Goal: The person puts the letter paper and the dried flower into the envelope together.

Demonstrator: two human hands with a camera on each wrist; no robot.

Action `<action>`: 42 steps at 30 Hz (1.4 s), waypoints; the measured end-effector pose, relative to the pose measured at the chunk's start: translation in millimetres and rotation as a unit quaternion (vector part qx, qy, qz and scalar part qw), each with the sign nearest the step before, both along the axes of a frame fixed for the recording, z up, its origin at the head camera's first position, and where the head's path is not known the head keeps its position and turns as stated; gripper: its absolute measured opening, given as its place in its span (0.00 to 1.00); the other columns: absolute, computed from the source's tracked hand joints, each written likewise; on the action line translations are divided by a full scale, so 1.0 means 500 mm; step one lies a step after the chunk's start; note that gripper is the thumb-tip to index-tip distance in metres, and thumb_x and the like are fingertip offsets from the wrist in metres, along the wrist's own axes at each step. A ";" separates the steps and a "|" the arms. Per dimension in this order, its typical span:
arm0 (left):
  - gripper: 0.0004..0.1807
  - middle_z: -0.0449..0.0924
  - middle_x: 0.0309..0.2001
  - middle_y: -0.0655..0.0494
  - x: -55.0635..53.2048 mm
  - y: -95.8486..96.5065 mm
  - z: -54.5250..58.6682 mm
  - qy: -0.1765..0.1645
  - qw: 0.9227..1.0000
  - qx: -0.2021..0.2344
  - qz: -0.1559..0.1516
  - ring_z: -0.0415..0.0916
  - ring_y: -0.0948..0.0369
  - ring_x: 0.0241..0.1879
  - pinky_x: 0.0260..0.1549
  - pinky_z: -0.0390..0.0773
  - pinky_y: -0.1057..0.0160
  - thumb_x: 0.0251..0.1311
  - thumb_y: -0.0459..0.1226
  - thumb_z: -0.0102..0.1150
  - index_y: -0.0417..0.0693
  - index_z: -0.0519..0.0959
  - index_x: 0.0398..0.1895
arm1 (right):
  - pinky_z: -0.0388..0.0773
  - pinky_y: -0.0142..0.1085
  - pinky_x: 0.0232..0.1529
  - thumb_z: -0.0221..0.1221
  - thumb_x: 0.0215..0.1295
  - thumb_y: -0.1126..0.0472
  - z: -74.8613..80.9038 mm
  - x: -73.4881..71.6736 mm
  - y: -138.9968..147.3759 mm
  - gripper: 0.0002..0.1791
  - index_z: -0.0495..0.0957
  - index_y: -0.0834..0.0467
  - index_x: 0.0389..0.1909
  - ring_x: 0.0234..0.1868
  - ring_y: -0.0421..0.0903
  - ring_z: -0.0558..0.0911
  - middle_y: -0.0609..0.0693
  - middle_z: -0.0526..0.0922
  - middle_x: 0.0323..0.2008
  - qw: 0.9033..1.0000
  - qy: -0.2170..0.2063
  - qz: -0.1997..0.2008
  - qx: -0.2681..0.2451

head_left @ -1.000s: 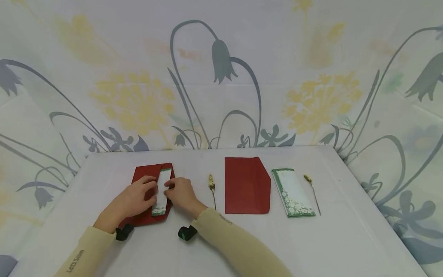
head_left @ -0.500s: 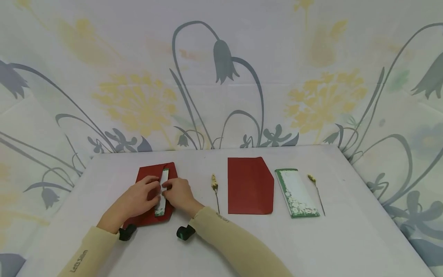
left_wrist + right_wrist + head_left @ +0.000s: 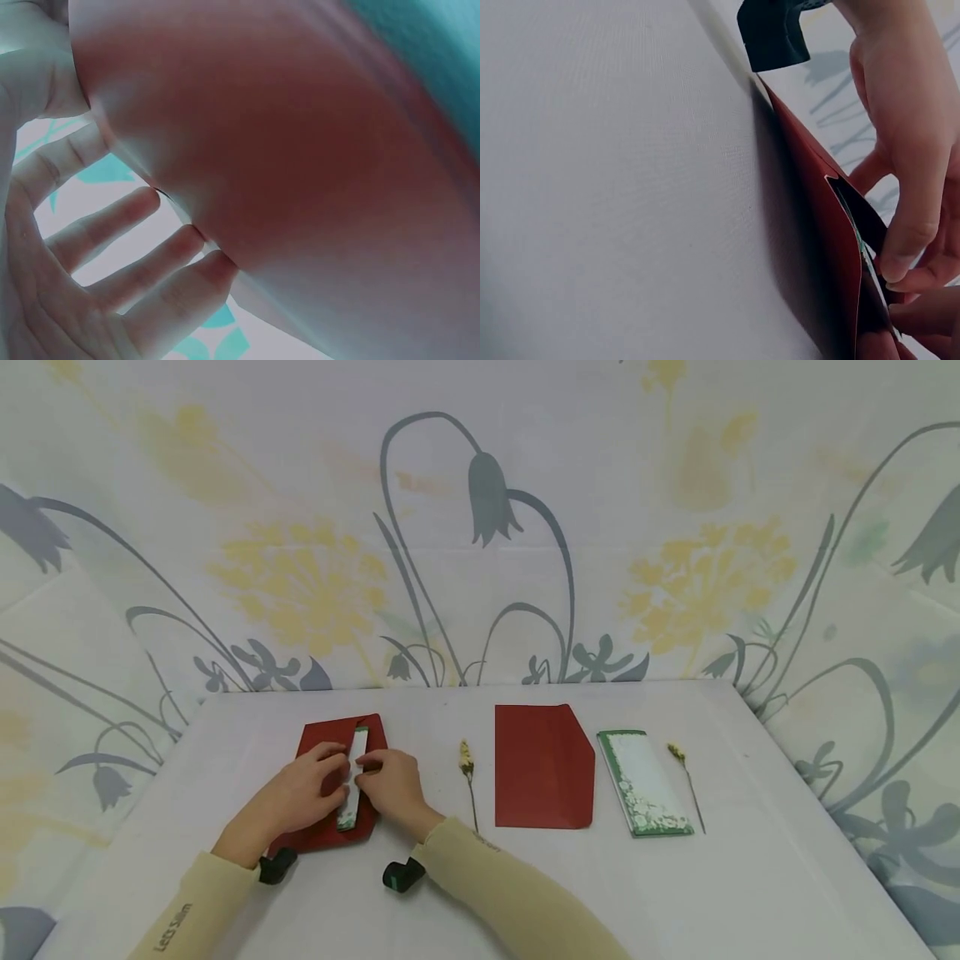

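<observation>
A red envelope lies slanted at the left of the table, its side flap opened toward the right. A white card with green floral ends stands partly inside it, a narrow strip showing. My left hand grips the envelope by its mouth. My right hand pinches the card's outer edge, fingertips close to the left ones. In the right wrist view the mouth of the envelope gapes around the card's edge. The envelope's red face fills much of the left wrist view, with fingertips along its edge.
Right of the hands lie a dried yellow flower sprig, a second red envelope, another green-edged card and a second sprig. A flower-print cloth rises behind the white table.
The card has slid leftward deeper into the envelope, so its visible strip is narrower. The right fingers have moved in with it, while the left hand keeps its place.
</observation>
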State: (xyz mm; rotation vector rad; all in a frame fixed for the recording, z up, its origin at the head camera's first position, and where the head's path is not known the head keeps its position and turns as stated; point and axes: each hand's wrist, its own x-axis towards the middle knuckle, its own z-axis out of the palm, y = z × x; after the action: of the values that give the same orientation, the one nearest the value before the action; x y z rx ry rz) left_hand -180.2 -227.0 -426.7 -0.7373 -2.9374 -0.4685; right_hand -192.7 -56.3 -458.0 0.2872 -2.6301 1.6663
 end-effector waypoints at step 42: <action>0.07 0.71 0.58 0.36 0.006 0.009 0.011 -0.001 1.000 0.010 0.003 0.78 0.42 0.49 0.48 0.79 0.42 0.58 0.32 0.63 0.43 0.82 0.40 | 0.76 0.27 0.48 0.67 0.62 0.66 0.000 -0.005 0.002 0.19 0.84 0.53 0.55 0.50 0.35 0.81 0.42 0.87 0.45 0.996 -0.039 0.072 0.016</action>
State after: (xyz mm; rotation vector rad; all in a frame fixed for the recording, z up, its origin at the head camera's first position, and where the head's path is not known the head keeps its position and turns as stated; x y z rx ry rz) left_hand -177.4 -222.5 -421.3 -0.7248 -2.9326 -0.4970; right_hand -195.3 -55.1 -458.1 0.4321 -2.7560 1.7105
